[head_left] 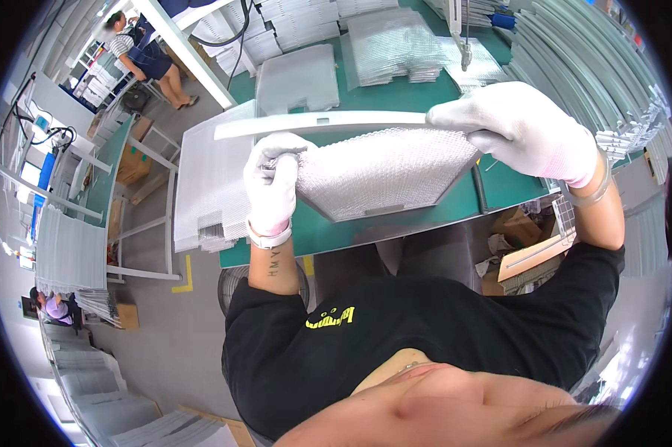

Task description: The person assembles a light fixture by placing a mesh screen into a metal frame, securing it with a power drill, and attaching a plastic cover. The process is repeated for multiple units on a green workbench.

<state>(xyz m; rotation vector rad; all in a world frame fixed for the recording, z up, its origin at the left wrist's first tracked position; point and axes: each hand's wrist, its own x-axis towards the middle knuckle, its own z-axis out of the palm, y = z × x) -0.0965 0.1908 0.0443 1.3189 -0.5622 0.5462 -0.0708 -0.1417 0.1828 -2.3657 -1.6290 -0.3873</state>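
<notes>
A silvery metal mesh filter panel (388,167) is held tilted above the green worktable, with dark edging along its near side. My left hand (273,179), in a white glove, is closed around the panel's left edge. Along the panel's far edge runs a long, pale metal frame strip (336,120) with a small notch. My right hand (518,127), also gloved, is closed on the right end of that strip, beside the panel's right corner. Whether the right fingers also grip the panel is hidden. The strip's left end sticks out past my left hand.
Stacks of mesh sheets (297,78) lie on the green table (314,242), with another stack (213,179) at its left. Many long metal strips (582,74) are piled at the right. A tool (464,56) hangs over the table. Another person (150,56) is at the far left.
</notes>
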